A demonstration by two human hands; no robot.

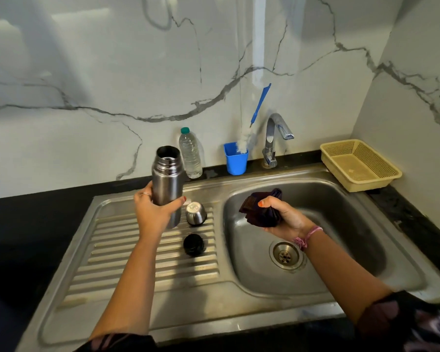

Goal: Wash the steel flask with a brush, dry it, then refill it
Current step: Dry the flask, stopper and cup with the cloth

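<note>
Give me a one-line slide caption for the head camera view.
Left hand holds the open steel flask upright over the drainboard; right hand grips a dark cloth above the sink.

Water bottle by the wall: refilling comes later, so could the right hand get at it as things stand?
Probably not yet. The right hand grips a dark cloth, so it is not free. The water bottle stands behind the raised flask that the left hand holds.

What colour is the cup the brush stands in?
The cup is bright blue, like the brush handle; seen in the head view.
</note>
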